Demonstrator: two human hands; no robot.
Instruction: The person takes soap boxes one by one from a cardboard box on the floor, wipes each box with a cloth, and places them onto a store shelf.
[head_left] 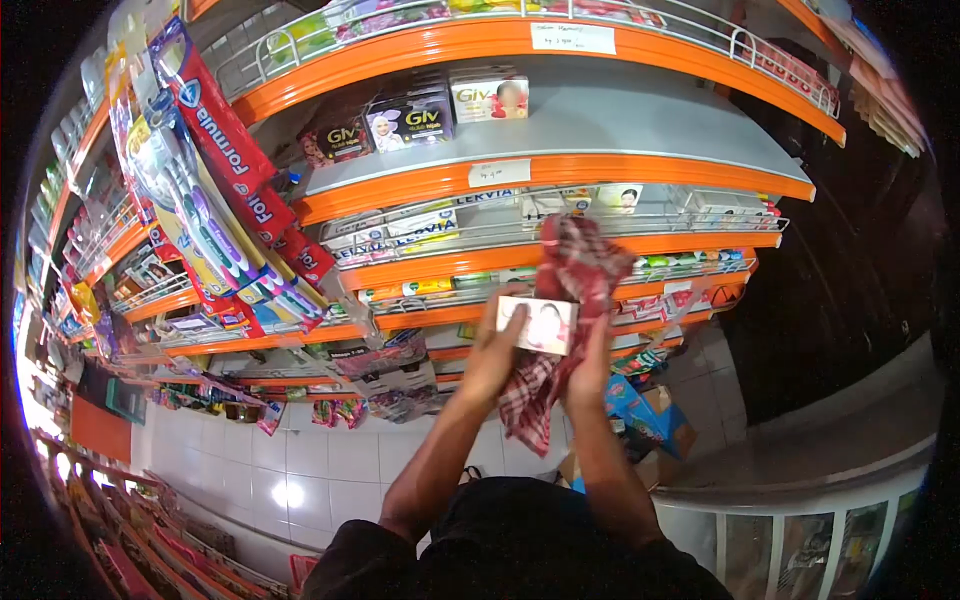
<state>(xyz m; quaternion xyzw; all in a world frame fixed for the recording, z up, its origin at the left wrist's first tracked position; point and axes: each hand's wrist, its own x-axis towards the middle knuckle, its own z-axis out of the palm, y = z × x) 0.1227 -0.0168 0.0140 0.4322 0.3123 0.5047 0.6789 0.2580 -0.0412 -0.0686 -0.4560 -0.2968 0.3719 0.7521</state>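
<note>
My left hand grips a small white soap box with a picture on its front, the thumb lying over its left side. Against the box's right side and behind it hangs a red checkered cloth. My right hand is closed on this cloth, whose lower end droops between my forearms; its fingers are mostly hidden. Both hands are held in front of the shelves. Above them, a white Giv soap box stands on the grey shelf, beside purple Giv boxes and dark Giv boxes.
Lervia boxes sit behind a wire rail one level lower. Hanging toothbrush packs and red Formula packs jut out at the left. Blue cartons lie low at the right, above the tiled floor.
</note>
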